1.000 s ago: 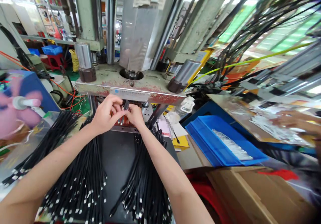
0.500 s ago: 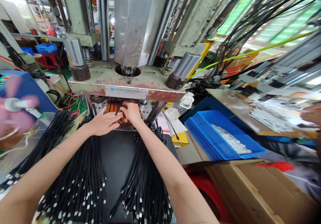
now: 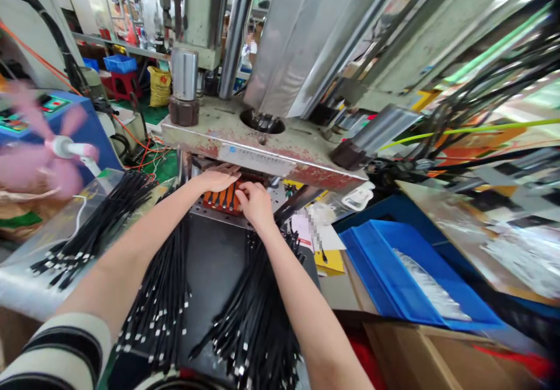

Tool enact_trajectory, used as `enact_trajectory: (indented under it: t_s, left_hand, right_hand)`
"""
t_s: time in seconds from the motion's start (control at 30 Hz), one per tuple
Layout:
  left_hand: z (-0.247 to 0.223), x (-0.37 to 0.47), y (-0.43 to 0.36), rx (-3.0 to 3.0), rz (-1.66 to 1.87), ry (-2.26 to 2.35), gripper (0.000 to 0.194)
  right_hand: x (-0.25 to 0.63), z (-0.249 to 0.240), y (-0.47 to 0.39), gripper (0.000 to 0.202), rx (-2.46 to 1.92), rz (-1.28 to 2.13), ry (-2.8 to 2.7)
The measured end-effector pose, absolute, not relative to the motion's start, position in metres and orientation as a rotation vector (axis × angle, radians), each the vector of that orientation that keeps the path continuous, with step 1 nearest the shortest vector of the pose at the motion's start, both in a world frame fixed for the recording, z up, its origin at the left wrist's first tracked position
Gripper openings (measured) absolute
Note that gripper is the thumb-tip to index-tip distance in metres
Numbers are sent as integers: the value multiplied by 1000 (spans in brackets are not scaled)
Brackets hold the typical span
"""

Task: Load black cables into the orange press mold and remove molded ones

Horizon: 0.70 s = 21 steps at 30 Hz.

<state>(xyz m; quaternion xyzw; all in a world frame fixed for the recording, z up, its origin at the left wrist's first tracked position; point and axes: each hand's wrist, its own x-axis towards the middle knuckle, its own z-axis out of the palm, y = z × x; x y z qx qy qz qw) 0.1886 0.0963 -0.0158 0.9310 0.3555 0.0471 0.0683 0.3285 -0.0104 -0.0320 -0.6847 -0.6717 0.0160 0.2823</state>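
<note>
Black cables (image 3: 224, 201), perhaps under left hand (image 3: 217, 179)

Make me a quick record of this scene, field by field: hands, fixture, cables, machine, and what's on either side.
Left hand: left hand flat, fingers extended over the back of the orange block
Right hand: right hand at the block's right side, fingers bent; grip unclear
Fixture: orange block with several black cable ends lying across it
Cables: left bundle and right bundle on the black tabletop
Machine: press crossbeam above the block
Far left: pink fan
Right: blue bin containing white items
</note>
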Motion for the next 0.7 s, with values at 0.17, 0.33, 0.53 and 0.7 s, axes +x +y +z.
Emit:
enact_trajectory:
  t_s: [0.17, 0.33, 0.53, 0.7]
  left_hand:
    - [-40, 118, 27, 2832, 476, 1403, 43]
    - [-66, 80, 7, 2692, 105, 1831, 31]
    - [-44, 78, 13, 2395, 592, 1353, 19]
    - [18, 105, -26, 2182, 762, 740, 19]
  right_hand:
    - [371, -46, -98, 32, -2420, -59, -1689]
    - [386, -63, -137, 29, -2656, 274, -1775]
    - [369, -49, -136, 18, -2143, 280, -1593]
    - [323, -6, -137, 7, -1489, 567, -1629]
